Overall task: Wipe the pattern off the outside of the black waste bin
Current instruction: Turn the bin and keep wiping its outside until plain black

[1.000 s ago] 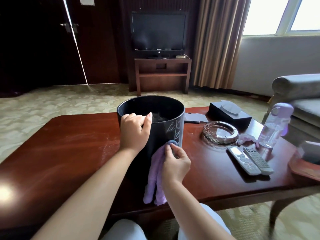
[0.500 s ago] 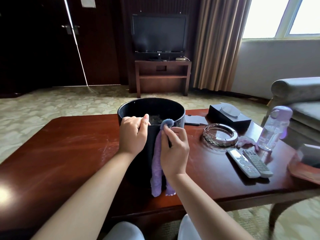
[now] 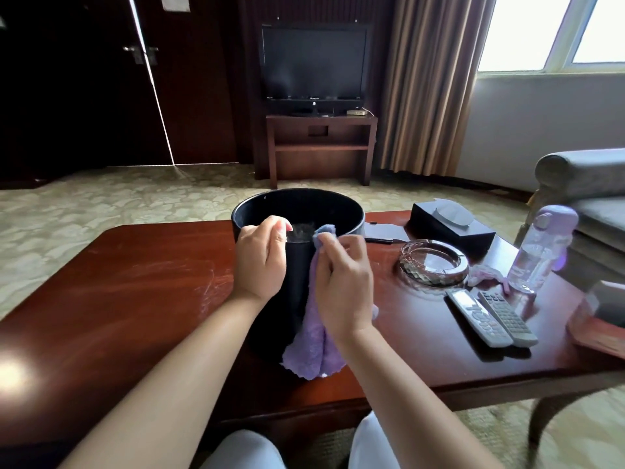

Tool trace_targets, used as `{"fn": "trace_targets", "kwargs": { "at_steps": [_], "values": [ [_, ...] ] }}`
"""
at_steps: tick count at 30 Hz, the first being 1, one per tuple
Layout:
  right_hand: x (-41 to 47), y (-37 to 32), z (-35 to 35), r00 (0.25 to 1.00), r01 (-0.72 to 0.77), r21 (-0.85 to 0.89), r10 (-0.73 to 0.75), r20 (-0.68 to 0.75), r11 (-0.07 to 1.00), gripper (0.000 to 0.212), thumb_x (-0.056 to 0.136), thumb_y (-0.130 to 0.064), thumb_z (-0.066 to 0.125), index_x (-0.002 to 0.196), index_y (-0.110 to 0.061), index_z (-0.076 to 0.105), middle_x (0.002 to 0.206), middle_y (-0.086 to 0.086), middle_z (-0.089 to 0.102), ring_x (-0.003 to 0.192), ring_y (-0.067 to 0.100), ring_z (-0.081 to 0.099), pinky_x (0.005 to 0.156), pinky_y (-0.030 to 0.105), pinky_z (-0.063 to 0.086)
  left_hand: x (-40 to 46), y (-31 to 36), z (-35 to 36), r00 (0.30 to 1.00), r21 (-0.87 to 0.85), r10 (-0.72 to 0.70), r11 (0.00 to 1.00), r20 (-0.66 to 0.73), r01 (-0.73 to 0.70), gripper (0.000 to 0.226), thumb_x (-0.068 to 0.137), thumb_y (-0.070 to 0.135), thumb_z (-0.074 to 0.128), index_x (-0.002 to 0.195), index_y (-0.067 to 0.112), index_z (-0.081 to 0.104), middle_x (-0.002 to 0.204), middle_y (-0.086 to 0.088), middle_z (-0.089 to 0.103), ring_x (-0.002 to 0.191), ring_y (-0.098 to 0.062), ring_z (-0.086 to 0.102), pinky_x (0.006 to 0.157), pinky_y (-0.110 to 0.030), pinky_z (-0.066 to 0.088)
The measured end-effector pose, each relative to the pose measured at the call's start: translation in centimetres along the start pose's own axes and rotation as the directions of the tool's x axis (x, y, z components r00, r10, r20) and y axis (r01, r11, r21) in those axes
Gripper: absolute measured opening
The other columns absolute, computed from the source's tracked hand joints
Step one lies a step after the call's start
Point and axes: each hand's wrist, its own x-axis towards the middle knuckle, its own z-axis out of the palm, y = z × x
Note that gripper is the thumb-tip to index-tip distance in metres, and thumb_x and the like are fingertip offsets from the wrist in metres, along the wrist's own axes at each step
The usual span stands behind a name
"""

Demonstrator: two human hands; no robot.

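Seen from the person's own head, two bare forearms reach forward from the near edge of a dark red wooden worktop (image 3: 142, 299) toward a round black waste bin (image 3: 338, 201) standing upright near the middle of the worktop. The left hand (image 3: 262, 262) sits on the bin's near rim, knuckles up and wrist bent slightly, its fingers (image 3: 270, 228) curled over the rim and gripping it. The right hand (image 3: 345, 282) is just beside it, to the right, raised against the bin's outer wall with its back facing the camera; its thumb and fingers pinch the top of a lilac cloth (image 3: 314, 346) at rim height, pressing it to the bin. The cloth hangs down the outside of the bin, and its lower end lies bunched on the worktop at the bin's base. No pattern can be made out on the part of the bin wall that shows between the hands. Toward the right edge of the worktop lie a glass ashtray (image 3: 434, 267), two remote controls (image 3: 492, 316) side by side, a clear bottle with a lilac cap (image 3: 541, 248) and a black tissue box (image 3: 449, 221).
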Motion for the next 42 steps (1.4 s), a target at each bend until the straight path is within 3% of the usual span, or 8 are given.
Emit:
{"fn": "trace_targets", "kwargs": {
  "at_steps": [3,7,12,18,23,33,38,42],
  "values": [
    [-0.7,-1.0,0.5,0.988,0.087,0.027,-0.090,0.129,0.996,0.027,0.083,-0.006,0.055,0.106,-0.008,0.068,0.088,0.009,0.054,0.070,0.020,0.056,0.062,0.018,0.039,0.0,0.0,0.1,1.000,0.007,-0.010,1.000,-0.017,0.011,0.043,0.093,0.029,0.030,0.083,0.005,0.065,0.063,0.000,0.058,0.060,-0.018,0.054,0.062,-0.031,0.039],
    [-0.8,-0.1,0.5,0.994,0.096,0.045,-0.098,0.055,0.994,0.030,0.087,-0.017,0.048,0.106,-0.008,0.069,0.086,0.007,0.059,0.074,0.022,0.060,0.064,0.025,0.049,0.0,-0.2,0.2,0.999,0.071,0.043,0.996,0.032,-0.045,0.043,0.092,0.028,0.031,0.074,0.007,0.062,0.065,-0.001,0.062,0.063,-0.021,0.056,0.065,-0.035,0.039],
    [0.0,1.0,0.6,0.980,-0.113,0.070,0.122,-0.155,0.991,0.020,0.088,-0.013,0.060,0.102,-0.006,0.072,0.086,0.002,0.067,0.077,0.011,0.060,0.073,0.011,0.040,-0.3,-0.3,0.9,0.993,0.285,0.113,0.952,0.019,-0.114,0.045,0.093,0.026,0.039,0.052,0.010,0.046,0.048,0.000,0.045,0.052,-0.025,0.045,0.061,-0.031,0.023],
    [-0.7,4.0,0.3,0.866,-0.497,0.082,0.499,-0.011,0.864,0.024,0.095,-0.015,0.050,0.106,-0.008,0.070,0.090,0.005,0.057,0.087,0.022,0.058,0.067,0.011,0.030,-0.3,0.1,0.9,0.987,0.268,0.158,0.952,-0.011,-0.150,0.041,0.092,0.023,0.042,0.053,0.021,0.028,0.050,0.011,0.026,0.051,-0.014,0.031,0.062,-0.027,0.019],
    [-1.2,2.3,-0.3,0.939,-0.321,0.158,0.336,-0.079,0.934,0.023,0.091,-0.007,0.058,0.111,-0.004,0.068,0.090,0.001,0.059,0.082,0.002,0.053,0.076,-0.004,0.032,-0.3,-0.2,1.2,0.984,0.275,0.175,0.948,-0.033,-0.159,0.042,0.092,0.021,0.043,0.052,0.020,0.027,0.050,0.010,0.024,0.052,-0.013,0.028,0.062,-0.027,0.019],
    [0.5,2.1,0.7,0.942,-0.328,0.110,0.334,-0.039,0.938,0.033,0.094,-0.011,0.050,0.125,-0.018,0.060,0.095,0.000,0.052,0.093,0.020,0.055,0.081,0.014,0.036,-0.3,0.1,1.0,0.986,0.265,0.165,0.952,-0.020,-0.154,0.042,0.092,0.023,0.042,0.054,0.021,0.024,0.050,0.013,0.020,0.051,-0.014,0.028,0.062,-0.028,0.020],
    [-2.4,0.7,1.8,0.987,-0.125,0.024,0.127,-0.100,0.992,0.037,0.091,-0.019,0.044,0.121,-0.013,0.064,0.093,0.005,0.062,0.081,0.022,0.057,0.075,0.022,0.044,-0.3,0.1,1.0,0.987,0.283,0.160,0.947,-0.010,-0.151,0.042,0.091,0.023,0.042,0.053,0.020,0.027,0.050,0.010,0.024,0.052,-0.014,0.029,0.062,-0.028,0.019],
    [-1.7,1.7,1.6,0.958,-0.234,-0.116,0.209,-0.199,0.965,0.036,0.090,-0.019,0.048,0.122,-0.013,0.062,0.094,0.000,0.066,0.082,0.023,0.060,0.069,0.026,0.046,-0.3,0.1,0.9,0.986,0.277,0.164,0.948,0.001,-0.158,0.040,0.091,0.024,0.041,0.054,0.020,0.027,0.050,0.010,0.024,0.053,-0.015,0.029,0.062,-0.029,0.020]
  ]
}}
